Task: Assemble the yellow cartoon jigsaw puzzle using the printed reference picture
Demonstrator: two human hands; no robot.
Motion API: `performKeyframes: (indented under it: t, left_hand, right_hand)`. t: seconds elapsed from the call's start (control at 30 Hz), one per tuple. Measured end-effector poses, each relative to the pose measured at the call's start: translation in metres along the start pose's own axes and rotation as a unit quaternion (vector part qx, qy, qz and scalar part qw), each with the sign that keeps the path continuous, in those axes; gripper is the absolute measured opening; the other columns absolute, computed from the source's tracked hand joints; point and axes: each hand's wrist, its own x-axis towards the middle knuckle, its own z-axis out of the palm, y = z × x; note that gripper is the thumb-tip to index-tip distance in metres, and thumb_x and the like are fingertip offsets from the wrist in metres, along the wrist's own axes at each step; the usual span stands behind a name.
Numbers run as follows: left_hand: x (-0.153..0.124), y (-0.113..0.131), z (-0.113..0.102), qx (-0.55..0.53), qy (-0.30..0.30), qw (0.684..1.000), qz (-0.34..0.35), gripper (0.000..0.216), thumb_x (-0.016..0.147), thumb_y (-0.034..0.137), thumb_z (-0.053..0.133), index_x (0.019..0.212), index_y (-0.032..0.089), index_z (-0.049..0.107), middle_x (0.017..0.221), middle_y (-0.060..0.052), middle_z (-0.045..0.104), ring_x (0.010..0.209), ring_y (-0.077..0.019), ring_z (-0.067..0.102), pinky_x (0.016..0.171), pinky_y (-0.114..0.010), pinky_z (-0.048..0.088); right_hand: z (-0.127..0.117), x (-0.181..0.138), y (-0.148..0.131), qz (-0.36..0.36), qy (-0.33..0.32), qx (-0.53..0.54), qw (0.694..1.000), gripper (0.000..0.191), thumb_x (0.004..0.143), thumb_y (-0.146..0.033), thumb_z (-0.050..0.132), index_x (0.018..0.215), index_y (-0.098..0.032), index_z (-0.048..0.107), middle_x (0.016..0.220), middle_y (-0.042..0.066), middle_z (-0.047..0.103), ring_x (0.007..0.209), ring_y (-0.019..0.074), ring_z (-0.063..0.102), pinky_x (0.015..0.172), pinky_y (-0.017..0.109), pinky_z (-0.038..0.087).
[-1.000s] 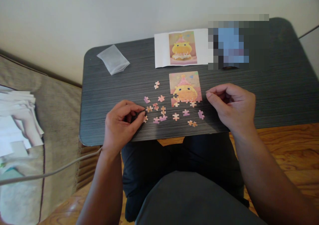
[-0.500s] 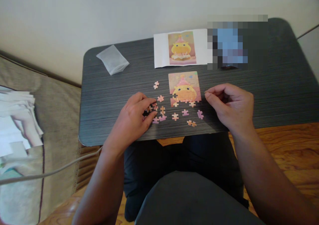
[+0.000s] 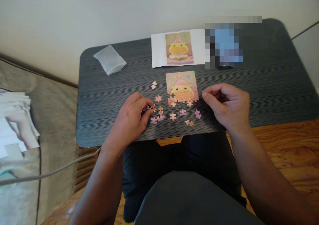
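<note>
Low on the left of the table, my left hand (image 3: 134, 115) pinches a puzzle piece (image 3: 154, 108) between thumb and fingertips. More loose pieces lie beside it, some partly hidden under my fingers. Right of them is a partly assembled jigsaw puzzle (image 3: 181, 88) of a yellow character in a pink hat, with a ragged lower edge and a gap at its left. My right hand (image 3: 228, 105) is held just right of the puzzle, thumb and forefinger pressed together; whether anything small is between them is hidden. A purple piece (image 3: 197, 114) and an orange pair (image 3: 189, 122) lie below the puzzle.
Behind the puzzle lies a white sheet (image 3: 159, 50) with the printed picture. A clear plastic bag (image 3: 110, 60) rests at the back left of the dark table (image 3: 99, 95). A blurred blue object (image 3: 225, 42) is at the back right. A cable (image 3: 62, 167) runs off to the left.
My left thumb and fingers have closed together on a puzzle piece among the loose ones. The right hand has kept its pose. The whole view has shifted slightly.
</note>
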Motion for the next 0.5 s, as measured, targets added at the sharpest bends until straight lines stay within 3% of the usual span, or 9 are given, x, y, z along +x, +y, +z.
performKeyframes:
  t: [0.37,0.5]
  left_hand:
    - [-0.0066,-0.0031,0.0035,0.019,0.047,0.998,0.032,0.012,0.107,0.023,0.065,0.113,0.02,0.075,0.111,-0.01,0.071,0.109,-0.0265,0.068,0.098,-0.046,0.058]
    - [-0.0069,-0.006,0.008,-0.011,0.062,0.998,0.022,0.012,0.106,0.024,0.068,0.113,0.02,0.077,0.11,-0.009,0.073,0.104,-0.0242,0.069,0.092,-0.041,0.058]
  right_hand:
    - [-0.0001,0.0005,-0.0022,-0.004,-0.003,0.0,1.0,0.003,0.093,-0.03,0.081,0.09,-0.03,0.08,0.081,0.001,0.078,0.063,0.0175,0.064,0.054,0.034,0.049]
    - [0.0,0.0004,-0.0028,-0.005,-0.003,0.003,1.0,0.004,0.093,-0.028,0.081,0.089,-0.03,0.08,0.08,0.001,0.078,0.063,0.0174,0.064,0.055,0.034,0.049]
